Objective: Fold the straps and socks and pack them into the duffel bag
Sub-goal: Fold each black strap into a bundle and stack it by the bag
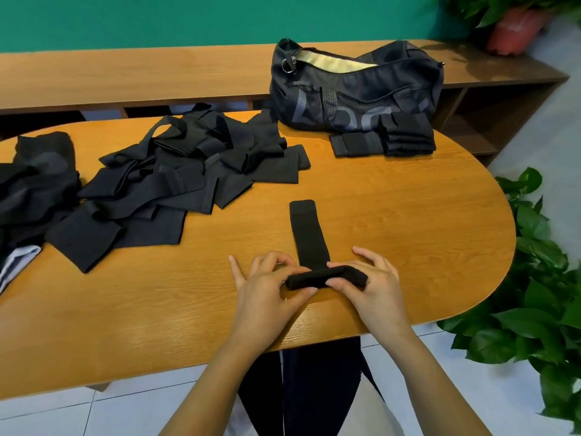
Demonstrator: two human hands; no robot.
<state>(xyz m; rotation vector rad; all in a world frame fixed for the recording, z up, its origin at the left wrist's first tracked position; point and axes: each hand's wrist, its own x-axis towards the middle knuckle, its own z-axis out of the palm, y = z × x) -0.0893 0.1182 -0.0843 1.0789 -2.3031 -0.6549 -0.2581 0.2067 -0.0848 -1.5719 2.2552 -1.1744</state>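
A long black strap (308, 234) lies on the wooden table (408, 221), pointing away from me. Its near end is rolled into a thick fold, pinched by my left hand (267, 287) on one side and my right hand (371, 284) on the other. A loose heap of black straps and socks (163, 177) covers the table's left half. A small stack of folded black pieces (386, 136) sits at the far right, against the dark duffel bag (355, 89). The bag's top zip is open, showing a pale lining.
A long wooden shelf unit (125, 73) runs behind the table under a green wall. Leafy plants (534, 309) crowd the table's right end, and a red pot (512, 29) stands at the far right. A pale cloth (15, 262) pokes out at the left edge.
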